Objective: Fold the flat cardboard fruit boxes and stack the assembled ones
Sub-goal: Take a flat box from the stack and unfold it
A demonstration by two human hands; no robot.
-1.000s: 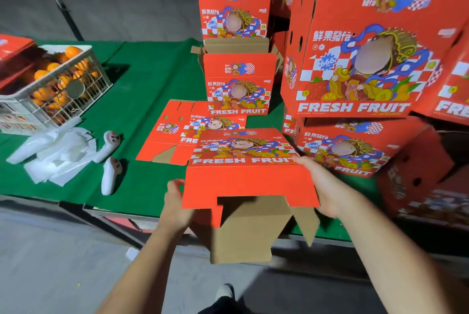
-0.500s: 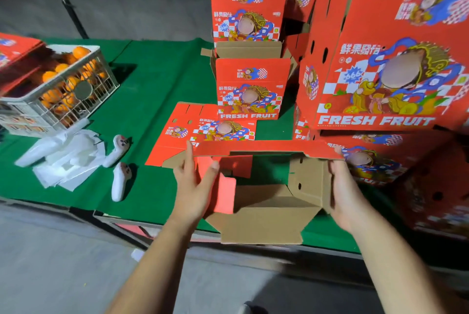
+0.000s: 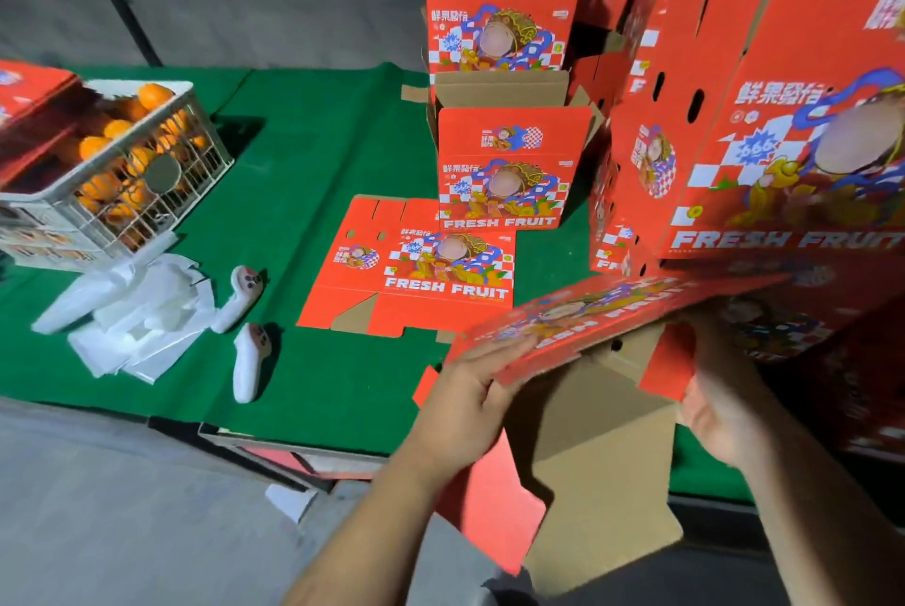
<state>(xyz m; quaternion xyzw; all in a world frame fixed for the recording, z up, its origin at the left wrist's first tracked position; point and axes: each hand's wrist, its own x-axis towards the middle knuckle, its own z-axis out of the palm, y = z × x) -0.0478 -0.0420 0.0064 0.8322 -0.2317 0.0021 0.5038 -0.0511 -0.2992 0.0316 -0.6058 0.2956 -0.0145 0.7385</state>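
I hold a half-folded red fruit box (image 3: 583, 316) in the air over the table's front edge. Its printed panel tilts up to the right, and brown flaps (image 3: 597, 449) hang below it. My left hand (image 3: 467, 397) grips the panel's left edge, fingers on top. My right hand (image 3: 717, 409), blurred, holds the box's right side by a red flap. One flat box (image 3: 416, 262) lies on the green table (image 3: 294, 155). Behind it, two assembled boxes (image 3: 504, 164) stand stacked. More assembled boxes (image 3: 764, 125) tower at the right.
A white wire crate of oranges (image 3: 117, 164) sits at the table's left end, with white plastic bags (image 3: 122, 311) in front. Two white controllers (image 3: 245, 326) lie near the front edge. Grey floor lies below the table.
The box has swung up and to the right, so its printed panel now faces up at a tilt. Both hands moved with it, and the view turned right.
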